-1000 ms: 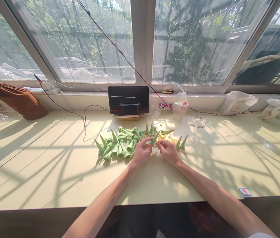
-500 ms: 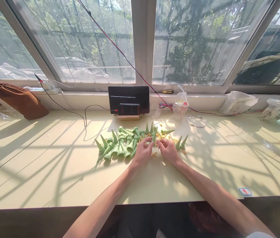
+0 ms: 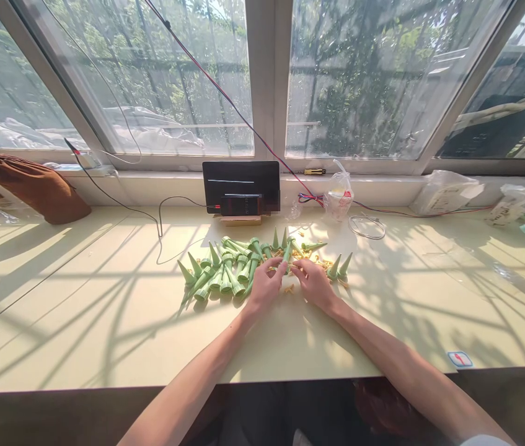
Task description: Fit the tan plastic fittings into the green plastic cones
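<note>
This looks like a small workshop: wide windows [image 3: 359, 80] rise behind the black screen [image 3: 238, 170], and a long pale tabletop [image 3: 160, 347] stretches out below it. Many matching green cones [image 3: 226, 288] and small yellow pieces [image 3: 289, 289] lie before it; right of it are a yellow-and-black hand tool [image 3: 315, 171] and bundled wires [image 3: 309, 198].

No text is legible: right of the right hand [image 3: 315, 285], a sticker [image 3: 460, 359] on the tabletop [image 3: 150, 347] bears an unclear red mark; beyond the left hand [image 3: 266, 286], the phone's [image 3: 240, 205] faint marks are too small.
</note>
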`<action>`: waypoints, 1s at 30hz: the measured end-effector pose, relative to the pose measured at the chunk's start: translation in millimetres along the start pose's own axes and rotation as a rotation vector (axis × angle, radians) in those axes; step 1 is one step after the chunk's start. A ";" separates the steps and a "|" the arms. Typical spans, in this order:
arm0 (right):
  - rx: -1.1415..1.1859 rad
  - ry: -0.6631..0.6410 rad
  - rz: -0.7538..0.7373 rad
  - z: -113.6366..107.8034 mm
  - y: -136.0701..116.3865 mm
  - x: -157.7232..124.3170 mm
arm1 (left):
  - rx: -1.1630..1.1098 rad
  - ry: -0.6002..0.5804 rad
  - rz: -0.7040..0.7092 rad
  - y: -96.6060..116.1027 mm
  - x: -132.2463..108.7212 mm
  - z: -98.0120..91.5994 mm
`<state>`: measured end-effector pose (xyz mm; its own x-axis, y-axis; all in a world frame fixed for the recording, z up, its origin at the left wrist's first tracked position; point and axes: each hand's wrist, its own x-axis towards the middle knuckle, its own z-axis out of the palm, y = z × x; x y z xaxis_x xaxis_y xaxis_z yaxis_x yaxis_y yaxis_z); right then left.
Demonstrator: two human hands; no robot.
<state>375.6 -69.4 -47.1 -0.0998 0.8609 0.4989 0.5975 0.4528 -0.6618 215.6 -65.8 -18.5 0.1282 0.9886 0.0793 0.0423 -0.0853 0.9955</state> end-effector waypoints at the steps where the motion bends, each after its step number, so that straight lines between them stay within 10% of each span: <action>1: -0.013 -0.006 -0.001 -0.1 -0.2 -0.4 | 0.005 -0.005 0.005 -0.6 0.0 -0.2; 10: -0.027 -0.046 -0.014 -4.1 -5.9 -2.3 | 0.011 -0.062 0.027 -6.2 1.0 -3.8; 23: 0.699 -0.230 0.346 -1.6 -9.3 -1.6 | -0.096 -0.150 0.071 1.1 0.1 -2.9; 30: 0.601 -0.186 0.332 -0.1 -11.4 -1.8 | -0.103 -0.140 0.056 -2.4 1.0 -2.1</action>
<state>369.1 -76.2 -40.5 -0.1544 0.9768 0.1487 0.0833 0.1628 -0.9831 213.6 -64.3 -20.6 0.2649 0.9549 0.1340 -0.0695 -0.1197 0.9904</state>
